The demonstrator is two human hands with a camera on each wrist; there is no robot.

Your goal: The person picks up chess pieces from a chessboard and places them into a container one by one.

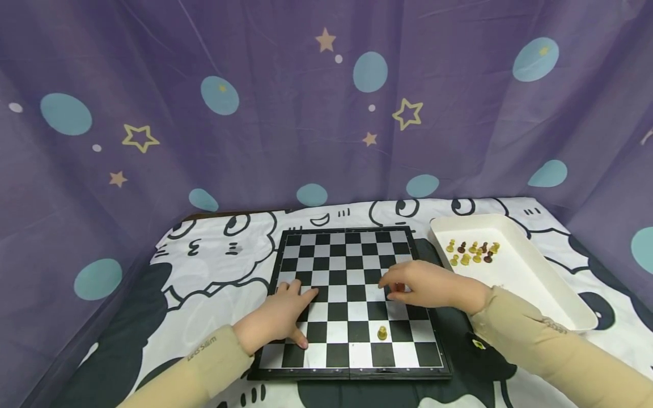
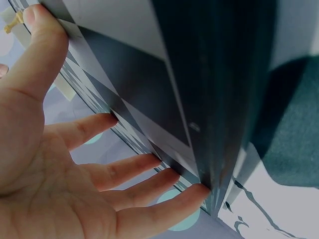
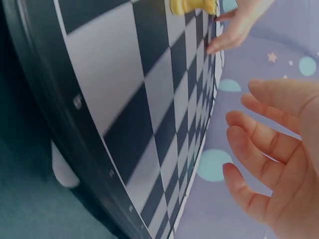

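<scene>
A black-and-white checkered chessboard (image 1: 337,311) lies flat, and one small yellow chess piece (image 1: 382,333) stands upright on a square near its close edge. My left hand (image 1: 283,314) rests on the board's left side, fingers spread; in the left wrist view its fingertips (image 2: 202,191) are at the board's surface. Over the right part of the board hovers my right hand (image 1: 415,283), fingers loosely bent. The right wrist view shows nothing between those fingers (image 3: 254,164), and the yellow piece's lower part appears at the top edge there.
On the right stands a white tray (image 1: 530,289) with several yellow and dark brown chess pieces (image 1: 476,256) grouped at its far left end. A cartoon-patterned cloth (image 1: 214,272) covers the table. Behind it hangs a purple curtain (image 1: 285,141).
</scene>
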